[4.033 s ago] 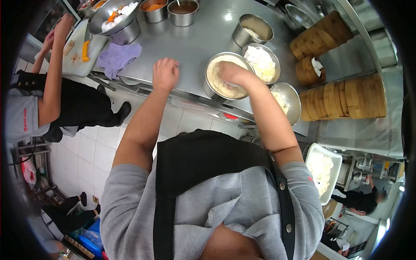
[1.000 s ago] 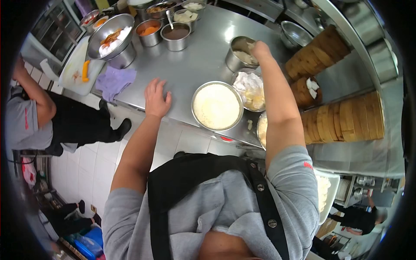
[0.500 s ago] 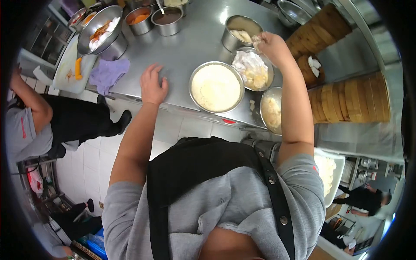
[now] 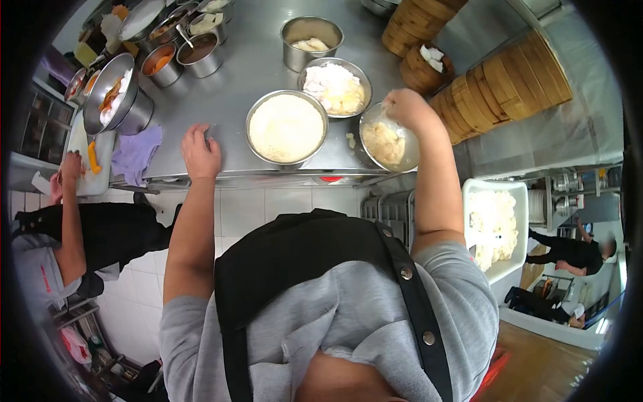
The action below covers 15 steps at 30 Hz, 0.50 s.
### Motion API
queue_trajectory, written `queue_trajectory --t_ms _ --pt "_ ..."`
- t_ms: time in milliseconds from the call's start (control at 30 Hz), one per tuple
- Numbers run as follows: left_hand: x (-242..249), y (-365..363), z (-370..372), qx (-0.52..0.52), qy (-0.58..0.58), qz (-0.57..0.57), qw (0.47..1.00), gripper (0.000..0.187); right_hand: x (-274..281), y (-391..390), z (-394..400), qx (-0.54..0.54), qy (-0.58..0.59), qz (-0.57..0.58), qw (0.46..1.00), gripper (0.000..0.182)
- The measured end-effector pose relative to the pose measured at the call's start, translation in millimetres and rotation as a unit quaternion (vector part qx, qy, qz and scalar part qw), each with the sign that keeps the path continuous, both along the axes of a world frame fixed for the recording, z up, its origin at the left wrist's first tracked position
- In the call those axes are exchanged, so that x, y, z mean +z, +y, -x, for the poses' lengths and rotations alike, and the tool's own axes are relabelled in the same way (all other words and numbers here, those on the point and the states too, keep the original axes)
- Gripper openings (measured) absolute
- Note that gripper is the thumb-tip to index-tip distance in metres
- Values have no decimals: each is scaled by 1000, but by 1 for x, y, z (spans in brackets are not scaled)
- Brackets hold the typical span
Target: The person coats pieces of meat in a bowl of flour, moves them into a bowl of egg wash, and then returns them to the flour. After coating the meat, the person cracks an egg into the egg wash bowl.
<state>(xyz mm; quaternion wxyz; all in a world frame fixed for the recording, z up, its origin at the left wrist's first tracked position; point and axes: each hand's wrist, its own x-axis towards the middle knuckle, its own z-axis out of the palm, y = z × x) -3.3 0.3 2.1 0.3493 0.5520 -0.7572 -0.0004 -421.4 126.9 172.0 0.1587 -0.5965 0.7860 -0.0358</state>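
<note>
My left hand [image 4: 201, 153] rests near the front edge of the steel worktop, its fingers apart and holding nothing. My right hand [image 4: 407, 109] is over the far rim of a steel bowl [image 4: 387, 144] with pale, lumpy food in it; the fingers are curled down, and what they hold, if anything, is hidden. Between my hands stands a round steel pan [image 4: 287, 127] full of fine cream-coloured crumbs. Behind it is a bowl [image 4: 335, 87] of white powder with yellowish lumps. Farther back stands a deep steel pot [image 4: 312, 45] with pale pieces at the bottom.
Bamboo steamers [image 4: 506, 84] line the right side. A white tub [image 4: 495, 228] of pale food stands below. At left are a purple cloth [image 4: 136, 155], a steel bowl [image 4: 114, 94] and sauce pots [image 4: 199, 55]. A co-worker's hand [image 4: 70, 167] is at a cutting board [image 4: 100, 157].
My right hand has moved from beside the deep pot to the nearer right-hand bowl. The view has turned to the right. My left hand stays on the worktop.
</note>
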Motion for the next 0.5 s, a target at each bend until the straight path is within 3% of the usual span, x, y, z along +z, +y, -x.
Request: queue_trajectory --t_ms 200,400,500 --pt "-1 2 0 5 -14 -4 1000 28 -71 19 9 -37 43 -108 993 49" --pt "2 -1 -1 -5 -26 2 1000 22 -66 32 5 -41 63 -40 996 57" --pt "3 1 0 -6 -29 8 1000 20 -50 44 -7 17 -34 10 999 51"
